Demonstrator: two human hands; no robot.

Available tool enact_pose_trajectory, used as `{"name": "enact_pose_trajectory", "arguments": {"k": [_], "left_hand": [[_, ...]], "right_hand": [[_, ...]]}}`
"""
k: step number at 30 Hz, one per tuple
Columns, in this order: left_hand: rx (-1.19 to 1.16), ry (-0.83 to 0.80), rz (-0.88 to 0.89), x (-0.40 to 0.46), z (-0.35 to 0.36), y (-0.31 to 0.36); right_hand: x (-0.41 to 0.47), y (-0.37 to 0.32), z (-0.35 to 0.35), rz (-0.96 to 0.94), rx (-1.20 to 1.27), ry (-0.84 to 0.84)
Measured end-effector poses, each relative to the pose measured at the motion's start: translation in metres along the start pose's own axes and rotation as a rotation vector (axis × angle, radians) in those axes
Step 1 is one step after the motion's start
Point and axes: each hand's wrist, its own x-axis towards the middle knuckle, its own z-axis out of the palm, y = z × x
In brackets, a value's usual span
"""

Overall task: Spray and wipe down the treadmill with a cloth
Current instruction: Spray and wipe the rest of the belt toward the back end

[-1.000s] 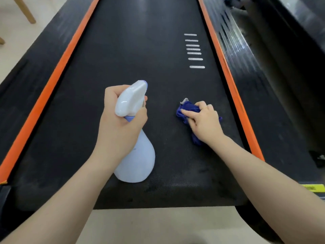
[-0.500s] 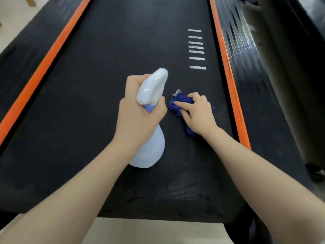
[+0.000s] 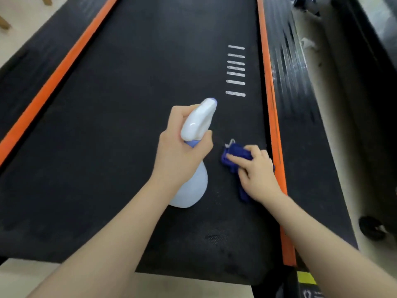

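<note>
The black treadmill belt (image 3: 120, 117) runs away from me between two orange side strips. My left hand (image 3: 180, 153) grips the neck of a white spray bottle (image 3: 191, 190) with a lilac collar, its nozzle pointing up the belt. My right hand (image 3: 257, 175) presses a crumpled blue cloth (image 3: 234, 153) flat on the belt, close to the right orange strip (image 3: 270, 117). Most of the cloth is hidden under the fingers. Bottle and cloth sit a small gap apart.
White dash marks (image 3: 235, 70) lie on the belt beyond the cloth. A black ribbed side rail (image 3: 300, 117) borders the right strip, with dark equipment further right. Pale floor (image 3: 25, 22) and wooden chair legs show at the far left. The belt's near end meets floor below my arms.
Both hands have shifted right across the belt. The cloth has slid toward the right orange strip, and the bottle has followed it, still held upright.
</note>
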Motion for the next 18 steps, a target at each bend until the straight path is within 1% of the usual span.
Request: {"name": "enact_pose_trajectory", "arguments": {"k": [2,4,7,9,11,12,15,16,18], "left_hand": [[-0.021,0.023,0.004,-0.002,-0.003,-0.001],[-0.024,0.025,0.017,-0.006,-0.003,0.000],[-0.025,0.011,0.037,-0.012,0.001,0.000],[-0.020,0.009,0.055,-0.015,0.003,-0.001],[-0.011,0.004,0.052,-0.017,0.004,0.000],[-0.008,0.004,0.039,-0.017,0.003,0.002],[-0.016,0.016,-0.006,-0.016,0.001,0.004],[-0.016,0.013,-0.018,-0.015,0.000,0.005],[-0.021,-0.014,-0.014,-0.013,-0.001,0.006]], "right_hand": [[-0.018,0.005,-0.010,-0.047,-0.045,-0.052],[0.008,0.013,-0.014,-0.059,-0.123,-0.050],[0.054,0.019,-0.009,0.168,-0.247,-0.086],[0.052,0.016,-0.004,0.233,-0.206,-0.052],[0.026,0.007,-0.005,0.144,-0.152,0.041],[0.009,0.003,-0.003,0.090,-0.131,0.028],[-0.006,-0.004,-0.009,-0.013,-0.068,-0.124],[0.002,-0.004,-0.011,-0.007,-0.084,-0.141],[0.026,0.002,-0.010,0.110,-0.149,-0.156]]}}
